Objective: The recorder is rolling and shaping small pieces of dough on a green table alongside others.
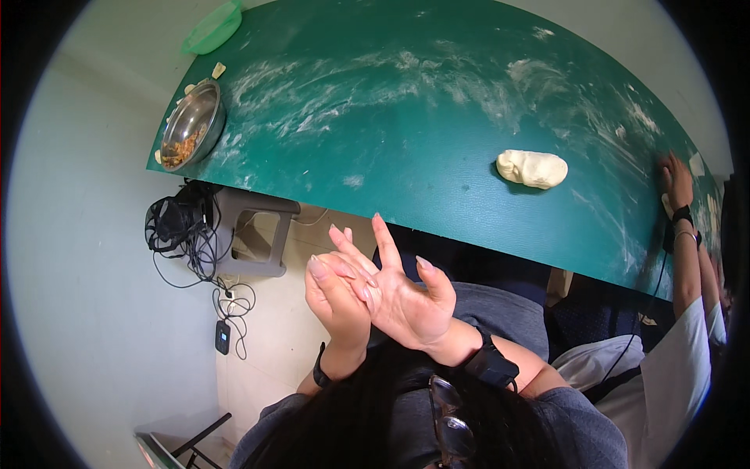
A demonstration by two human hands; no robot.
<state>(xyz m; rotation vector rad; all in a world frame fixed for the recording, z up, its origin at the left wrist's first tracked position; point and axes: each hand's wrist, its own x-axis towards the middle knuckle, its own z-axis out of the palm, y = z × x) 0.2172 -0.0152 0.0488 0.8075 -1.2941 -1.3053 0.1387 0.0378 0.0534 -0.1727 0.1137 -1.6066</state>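
Observation:
My two hands meet in front of my body, just off the near edge of the green table [422, 156]. My left hand [337, 301] is curled closed against the side of my right hand, its fingertips on the palm. Turned palm up, my right hand [412, 306] has its thumb and index finger spread apart and holds nothing. Part of its other fingers is hidden behind the left hand. On the table, right of my hands and farther off, lies a pale, oblong lump of dough [532, 169].
A steel bowl [205, 117] with orange-brown filling stands at the table's left end, pale dough pieces [219, 70] beside it. Behind is a green plastic basin [215, 30]. Cables [205, 242] hang over a grey stool [266, 234]. Another person's hand [676, 180] rests at the right end.

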